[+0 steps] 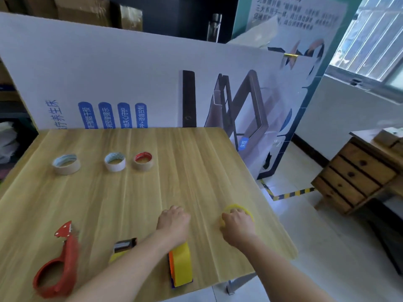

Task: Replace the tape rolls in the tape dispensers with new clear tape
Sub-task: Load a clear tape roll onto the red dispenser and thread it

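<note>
The right hand [237, 225] curls its fingers over a yellow ring [239, 207], probably a spent core, lying on the counter [196, 171]. The left hand [173, 221] rests fisted beside it, with nothing showing inside. The rolls [115, 162] sit well ahead of the left hand, and the yellow dispenser [180, 264] lies just behind its wrist. Park the ring aside, then fetch one roll, checking its unwind direction.

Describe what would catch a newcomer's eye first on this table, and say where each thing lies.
The red tape dispenser lies at the near left corner, and three tape rolls sit in a row at the far left. Near the right edge the right hand grips a yellow ring.
</note>
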`<action>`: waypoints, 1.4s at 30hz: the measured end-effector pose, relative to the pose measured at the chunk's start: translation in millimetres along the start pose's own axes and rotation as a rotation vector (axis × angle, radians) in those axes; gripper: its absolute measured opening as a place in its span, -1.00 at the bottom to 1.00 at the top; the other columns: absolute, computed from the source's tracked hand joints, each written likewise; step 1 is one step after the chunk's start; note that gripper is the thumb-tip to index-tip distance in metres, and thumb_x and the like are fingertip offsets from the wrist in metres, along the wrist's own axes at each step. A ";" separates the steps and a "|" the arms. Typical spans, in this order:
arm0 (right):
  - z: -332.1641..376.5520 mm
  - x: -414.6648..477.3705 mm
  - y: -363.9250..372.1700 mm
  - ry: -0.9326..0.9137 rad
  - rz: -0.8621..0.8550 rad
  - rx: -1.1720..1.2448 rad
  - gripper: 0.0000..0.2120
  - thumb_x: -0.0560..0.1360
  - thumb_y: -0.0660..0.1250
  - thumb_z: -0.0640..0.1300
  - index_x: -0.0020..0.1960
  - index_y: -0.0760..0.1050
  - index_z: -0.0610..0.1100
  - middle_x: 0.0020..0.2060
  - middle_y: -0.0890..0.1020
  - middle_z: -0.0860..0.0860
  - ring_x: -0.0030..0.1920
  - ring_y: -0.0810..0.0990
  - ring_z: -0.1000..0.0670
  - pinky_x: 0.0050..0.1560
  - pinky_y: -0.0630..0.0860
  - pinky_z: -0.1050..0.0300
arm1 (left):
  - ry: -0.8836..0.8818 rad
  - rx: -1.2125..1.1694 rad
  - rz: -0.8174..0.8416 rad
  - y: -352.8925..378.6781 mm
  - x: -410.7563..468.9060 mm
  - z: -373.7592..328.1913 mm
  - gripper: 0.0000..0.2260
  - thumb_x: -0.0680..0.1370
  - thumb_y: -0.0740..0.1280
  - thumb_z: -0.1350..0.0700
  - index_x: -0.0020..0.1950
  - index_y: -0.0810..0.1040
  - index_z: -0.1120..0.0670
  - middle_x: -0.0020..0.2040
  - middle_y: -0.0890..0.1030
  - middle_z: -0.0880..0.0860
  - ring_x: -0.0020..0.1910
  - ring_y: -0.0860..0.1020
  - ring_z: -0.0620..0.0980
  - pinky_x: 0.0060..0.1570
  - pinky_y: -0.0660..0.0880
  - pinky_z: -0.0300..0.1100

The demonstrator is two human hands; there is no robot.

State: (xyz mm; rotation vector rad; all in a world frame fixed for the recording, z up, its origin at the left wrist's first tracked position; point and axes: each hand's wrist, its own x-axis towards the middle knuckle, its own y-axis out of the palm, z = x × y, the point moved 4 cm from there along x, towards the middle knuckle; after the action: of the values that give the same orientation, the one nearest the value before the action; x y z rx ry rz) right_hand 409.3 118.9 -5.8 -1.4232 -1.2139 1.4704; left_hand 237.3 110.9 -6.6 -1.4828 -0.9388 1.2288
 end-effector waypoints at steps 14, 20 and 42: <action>-132.5 74.7 54.3 0.029 0.164 0.147 -0.78 0.56 0.17 -0.15 0.20 0.36 -0.12 0.12 0.54 -0.08 0.13 0.53 -0.12 -0.14 0.37 0.09 | -0.106 -0.126 0.188 45.8 122.1 -122.7 -0.66 0.59 0.21 -0.05 0.29 0.41 0.09 0.27 0.51 0.08 0.30 0.42 0.11 0.20 0.39 -0.01; -150.0 94.2 75.2 0.139 0.218 0.390 -0.86 0.56 0.18 -0.04 -0.03 0.25 -0.07 -0.11 0.57 -0.03 -0.06 0.56 -0.15 -0.26 0.37 0.10 | -0.242 -0.335 0.260 66.4 148.2 -139.4 -0.64 0.54 0.26 -0.09 0.25 0.39 0.08 0.22 0.53 0.08 0.23 0.51 0.12 0.09 0.46 -0.06; -68.0 124.4 -67.5 -0.275 0.072 1.587 -0.46 0.21 0.54 0.18 0.02 0.57 -0.16 -0.21 0.64 -0.02 -0.20 0.59 0.06 -0.17 0.53 0.11 | -0.306 -1.040 -0.823 -70.6 136.1 -45.6 -0.71 0.48 0.30 0.33 0.03 0.51 -0.05 -0.07 0.63 -0.12 -0.11 0.58 -0.15 -0.11 0.49 -0.28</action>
State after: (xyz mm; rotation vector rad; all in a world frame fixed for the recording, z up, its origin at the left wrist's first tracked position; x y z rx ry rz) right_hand 456.6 264.8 27.8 -0.1524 0.1210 1.9061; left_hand 309.9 248.6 30.3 -1.3431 -2.3258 0.3046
